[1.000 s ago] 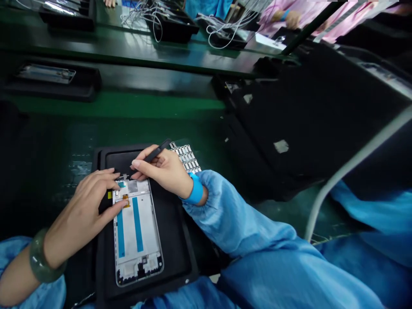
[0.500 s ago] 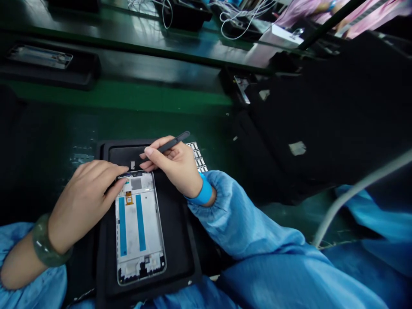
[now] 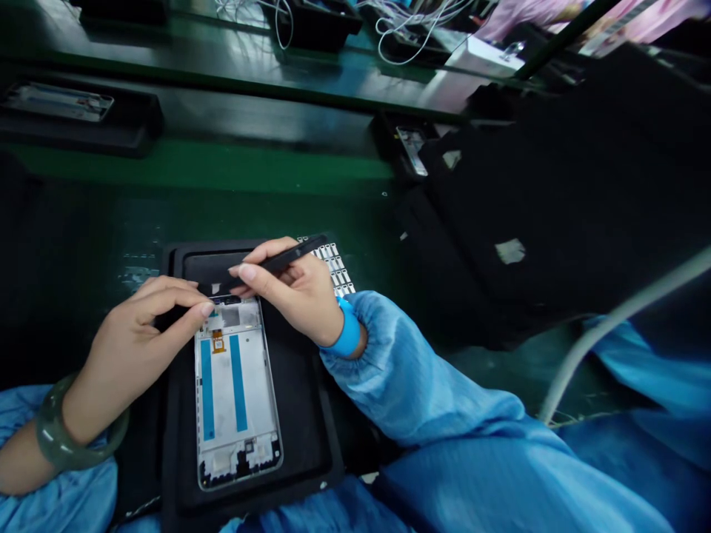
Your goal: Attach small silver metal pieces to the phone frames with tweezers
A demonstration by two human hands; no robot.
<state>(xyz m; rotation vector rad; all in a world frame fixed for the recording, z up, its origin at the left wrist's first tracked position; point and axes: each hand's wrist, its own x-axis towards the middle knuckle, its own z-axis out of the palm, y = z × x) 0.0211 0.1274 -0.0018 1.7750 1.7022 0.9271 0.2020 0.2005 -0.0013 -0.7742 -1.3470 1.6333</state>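
Note:
A phone frame (image 3: 252,392) with two blue strips and a small orange flex piece lies in a black tray (image 3: 308,444). My right hand (image 3: 292,285) is closed around a dark pen-like tool (image 3: 283,259), just above the frame's top edge. The fingertips of my left hand (image 3: 141,329) are pinched together at the frame's top left corner; what they hold, if anything, is too small to make out. A small pale piece (image 3: 216,289) sits on the tray above the frame. Behind my right hand is a sheet of small metal parts (image 3: 336,268).
Another phone frame (image 3: 61,101) rests in a black tray at the far left, and one more (image 3: 412,148) stands in a holder at centre right. Black covered stacks (image 3: 583,192) fill the right. White cables (image 3: 422,33) and a person's pink sleeve (image 3: 514,15) are at the top.
My left thumb and finger have drawn together at the frame's corner. My right hand has shifted slightly left, and its tool now lies flatter, over the frame's top edge.

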